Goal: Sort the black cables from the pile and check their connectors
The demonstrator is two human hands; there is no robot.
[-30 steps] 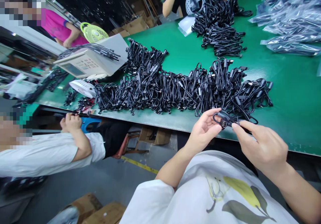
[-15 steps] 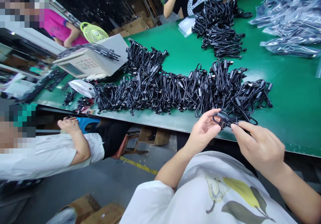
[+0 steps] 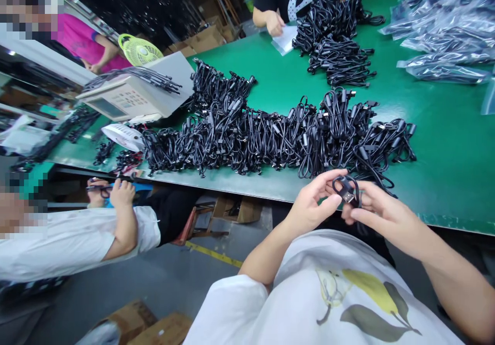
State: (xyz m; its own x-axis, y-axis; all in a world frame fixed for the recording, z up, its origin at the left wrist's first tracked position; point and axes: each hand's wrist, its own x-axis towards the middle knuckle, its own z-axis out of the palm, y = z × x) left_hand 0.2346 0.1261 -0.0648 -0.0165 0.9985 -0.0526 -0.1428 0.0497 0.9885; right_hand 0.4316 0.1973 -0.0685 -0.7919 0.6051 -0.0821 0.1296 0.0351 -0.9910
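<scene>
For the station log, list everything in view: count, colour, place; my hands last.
table: one, green, middle
held cable: one, black, right of centre
near cable heap: one, black, along table
far cable heap: one, black, table's far side
plastic bags: many, clear, table's far right
instrument: one, beige, table's left
round item: one, white, beside instrument
fan: one, lime, beyond instrument
cardboard boxes: several, brown, floor
stools: two seen, brown, floor
co-workers: three, wearing white, pink, black, left and opposite
shirt: one, white, bottom
left hand: one, bare, at held cable
right hand: one, bare, holding held cable
</scene>
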